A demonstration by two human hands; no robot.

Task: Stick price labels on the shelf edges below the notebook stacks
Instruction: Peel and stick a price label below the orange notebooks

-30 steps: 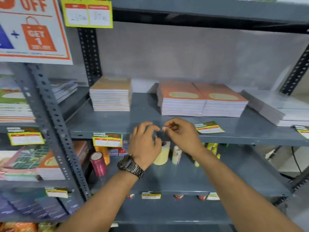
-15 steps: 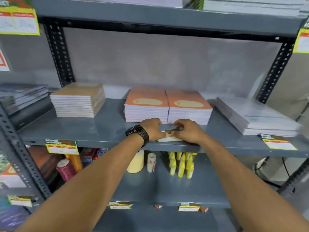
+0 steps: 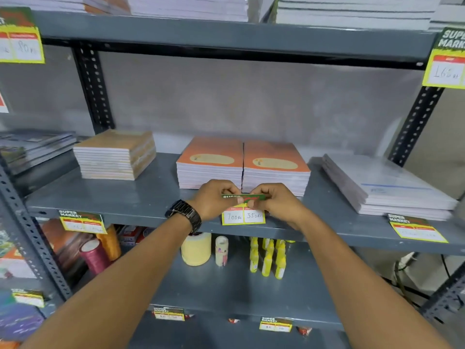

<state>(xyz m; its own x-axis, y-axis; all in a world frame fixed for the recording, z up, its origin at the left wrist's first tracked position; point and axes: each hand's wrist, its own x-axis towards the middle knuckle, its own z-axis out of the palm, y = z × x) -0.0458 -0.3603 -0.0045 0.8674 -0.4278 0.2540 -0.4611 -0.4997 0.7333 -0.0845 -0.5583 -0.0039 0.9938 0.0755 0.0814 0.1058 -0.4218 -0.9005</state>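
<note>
A yellow price label (image 3: 243,214), handwritten "700 Rs" and "350 Rs", is pinched by its green top strip between the left hand (image 3: 214,199) and right hand (image 3: 274,201) at the shelf edge (image 3: 141,217). Directly behind, two orange notebook stacks (image 3: 242,167) are seen. "SUPER MARKET" is printed on a neighbouring label (image 3: 81,222).

Two orange notebook stacks (image 3: 242,163) sit side by side on the middle shelf (image 3: 141,197), one tan stack (image 3: 115,154) to their left and one pale stack (image 3: 387,182) to their right. Three price labels (image 3: 243,215) hang along that shelf's near edge.
</note>
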